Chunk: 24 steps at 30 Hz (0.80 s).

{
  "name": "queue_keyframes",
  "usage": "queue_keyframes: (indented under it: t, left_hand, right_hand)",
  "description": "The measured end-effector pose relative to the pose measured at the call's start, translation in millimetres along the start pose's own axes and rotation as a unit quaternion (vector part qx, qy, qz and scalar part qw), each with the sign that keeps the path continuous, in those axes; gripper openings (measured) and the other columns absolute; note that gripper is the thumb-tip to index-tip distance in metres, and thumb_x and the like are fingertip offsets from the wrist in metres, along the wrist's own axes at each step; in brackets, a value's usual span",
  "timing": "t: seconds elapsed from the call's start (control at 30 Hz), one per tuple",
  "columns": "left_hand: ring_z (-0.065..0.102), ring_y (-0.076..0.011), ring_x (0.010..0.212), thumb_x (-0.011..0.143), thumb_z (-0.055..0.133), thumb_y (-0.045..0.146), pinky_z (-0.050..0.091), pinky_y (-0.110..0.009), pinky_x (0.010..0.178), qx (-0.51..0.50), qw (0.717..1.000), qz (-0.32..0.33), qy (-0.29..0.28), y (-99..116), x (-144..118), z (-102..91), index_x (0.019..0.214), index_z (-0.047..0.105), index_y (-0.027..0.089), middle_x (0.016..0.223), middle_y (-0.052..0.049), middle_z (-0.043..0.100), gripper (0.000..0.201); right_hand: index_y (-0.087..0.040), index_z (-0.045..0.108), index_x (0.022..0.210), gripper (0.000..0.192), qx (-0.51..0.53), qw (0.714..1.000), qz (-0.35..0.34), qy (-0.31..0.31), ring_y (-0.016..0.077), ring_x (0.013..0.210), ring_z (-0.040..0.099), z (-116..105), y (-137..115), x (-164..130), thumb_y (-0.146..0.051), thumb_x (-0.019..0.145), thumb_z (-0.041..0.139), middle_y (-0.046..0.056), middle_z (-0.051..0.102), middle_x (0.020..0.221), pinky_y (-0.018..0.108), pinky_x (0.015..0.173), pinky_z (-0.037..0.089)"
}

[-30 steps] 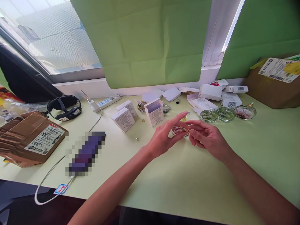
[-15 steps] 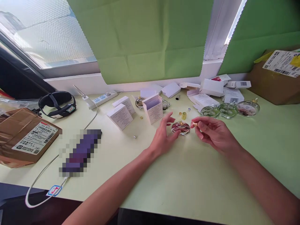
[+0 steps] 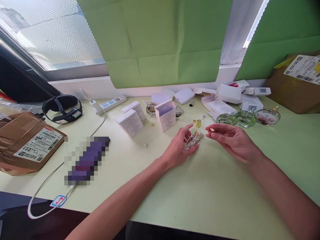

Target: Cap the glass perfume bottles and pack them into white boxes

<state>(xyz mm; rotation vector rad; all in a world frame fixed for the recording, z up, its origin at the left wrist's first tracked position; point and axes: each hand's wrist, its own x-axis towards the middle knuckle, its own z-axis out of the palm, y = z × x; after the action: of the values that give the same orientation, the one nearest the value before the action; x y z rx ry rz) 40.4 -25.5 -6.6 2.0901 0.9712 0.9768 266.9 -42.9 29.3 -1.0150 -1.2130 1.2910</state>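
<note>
My left hand (image 3: 180, 146) is wrapped round a clear glass perfume bottle (image 3: 194, 140) with a gold neck and something reddish inside, turned at an angle on the table. Just to the right, my right hand (image 3: 231, 140) pinches a small gold collar (image 3: 212, 130) between thumb and fingers, apart from the bottle's neck. Behind the bottle stands a yellow-gold cap (image 3: 198, 123), with a smaller gold ring (image 3: 194, 121) beside it. A small silver piece (image 3: 146, 145) lies left of my left hand.
An open white box (image 3: 166, 120) and closed boxes (image 3: 130, 123) stand left of centre. Green perfume bottles (image 3: 246, 118) sit at right, near a carton (image 3: 292, 95). At left are a phone (image 3: 87, 161) on a white cable, a power strip (image 3: 112, 104), a headset (image 3: 62, 110) and another carton (image 3: 32, 143).
My left hand has closed on the bottle and turned it, so its face now points sideways. My right hand still pinches the gold collar, now tilted differently. The view has shifted slightly.
</note>
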Motion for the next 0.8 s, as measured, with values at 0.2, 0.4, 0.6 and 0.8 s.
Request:
queue_keyframes:
  t: [0.2,0.4,0.6,0.8]
  left_hand:
    - [0.059,-0.017,0.097,0.086,0.071,0.03,0.052,-0.035,0.088,-0.01,1.0,0.004,-0.011,-0.9,-0.2,-0.9,0.149,0.028,0.034,0.114,-0.005,0.057,0.077]
    - [0.058,-0.018,0.095,0.085,0.073,0.038,0.053,-0.037,0.087,-0.022,0.999,0.017,-0.033,1.2,-0.8,-0.7,0.149,0.027,0.035,0.113,-0.005,0.056,0.079]
    - [0.058,-0.0185,0.093,0.085,0.072,0.043,0.054,-0.039,0.086,-0.031,0.998,0.03,-0.038,1.3,-1.8,0.8,0.149,0.027,0.037,0.113,-0.006,0.056,0.079]
    - [0.059,-0.0187,0.092,0.084,0.073,0.042,0.055,-0.039,0.085,-0.033,0.998,0.048,-0.04,0.9,-1.5,2.0,0.15,0.027,0.038,0.114,-0.006,0.057,0.081]
  right_hand:
    - [-0.031,0.08,0.091,0.025,-0.057,0.997,-0.039,0.034,0.0219,0.103,0.068,-0.9,4.6,1.6,-0.03,0.067,0.09,0.003,0.07,0.118,0.035,0.087,0.061]
    - [-0.03,0.079,0.098,0.029,-0.08,0.995,-0.052,0.024,0.0201,0.081,0.072,1.2,1.7,1.2,-0.037,0.071,0.087,0.004,0.074,0.101,0.041,0.081,0.064]
    - [-0.028,0.078,0.092,0.022,-0.145,0.979,-0.125,0.066,0.0208,0.086,0.07,9.9,-3.4,-4.3,-0.036,0.072,0.085,0.003,0.075,0.098,0.037,0.076,0.063]
    - [-0.032,0.077,0.096,0.012,-0.26,0.933,-0.243,0.051,0.0202,0.088,0.067,16.5,-2.4,-9.9,-0.03,0.083,0.077,0.001,0.073,0.1,0.037,0.077,0.058]
